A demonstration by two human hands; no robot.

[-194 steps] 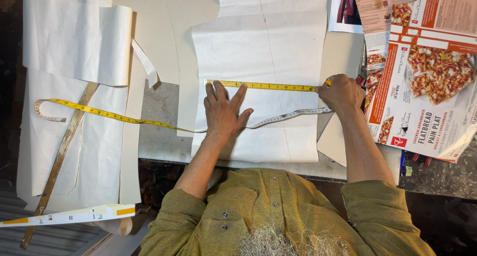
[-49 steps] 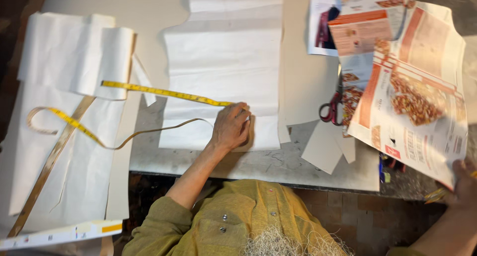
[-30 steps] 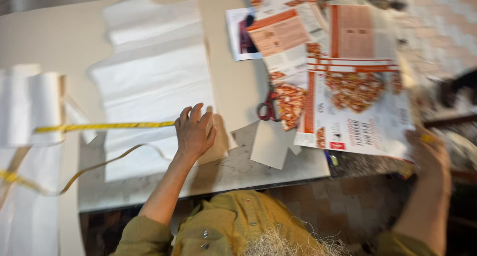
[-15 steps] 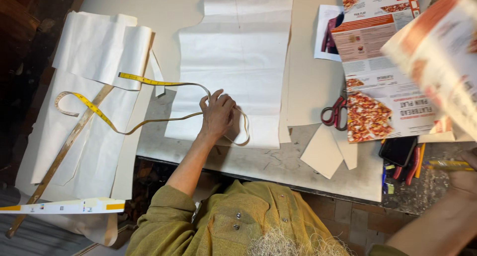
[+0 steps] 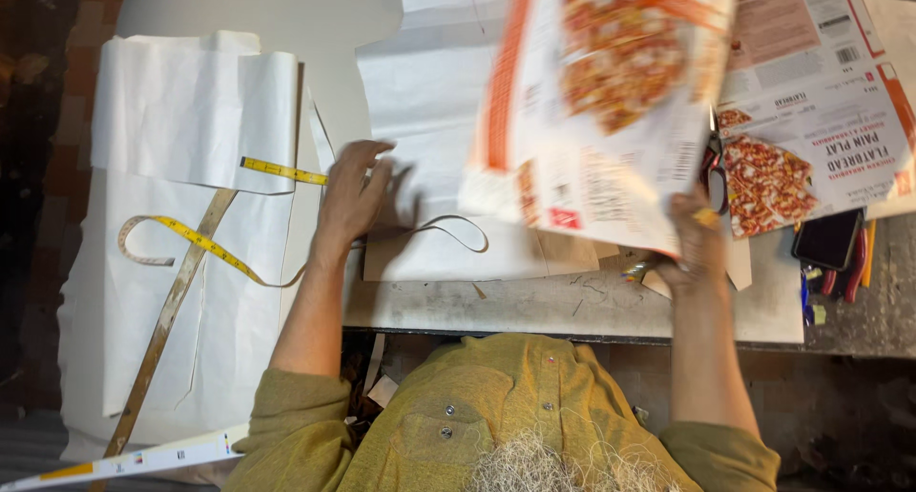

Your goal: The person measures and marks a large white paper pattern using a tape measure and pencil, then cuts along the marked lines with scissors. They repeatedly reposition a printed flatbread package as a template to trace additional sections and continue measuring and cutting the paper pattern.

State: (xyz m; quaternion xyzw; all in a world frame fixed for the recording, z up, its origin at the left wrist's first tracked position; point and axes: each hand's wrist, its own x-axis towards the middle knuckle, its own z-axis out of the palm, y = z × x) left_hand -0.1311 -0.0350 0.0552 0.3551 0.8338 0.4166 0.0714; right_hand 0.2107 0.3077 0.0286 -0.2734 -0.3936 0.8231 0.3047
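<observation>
Head view: your right hand (image 5: 695, 244) pinches flattened food carton (image 5: 596, 101) above bench front edge; left hand (image 5: 355, 191), spread, pins tape measure (image 5: 191, 239). Next, lay carton flat.

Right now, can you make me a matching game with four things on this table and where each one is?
Things:
1. yellow tape measure
2. flattened food box
3. red-handled scissors
4. wooden stick

Places:
A. lifted in the right hand
B. lying slanted on the white paper at the left
C. curling under the left hand
D. half hidden behind the lifted box

Pairs: 1-C, 2-A, 3-D, 4-B
</observation>
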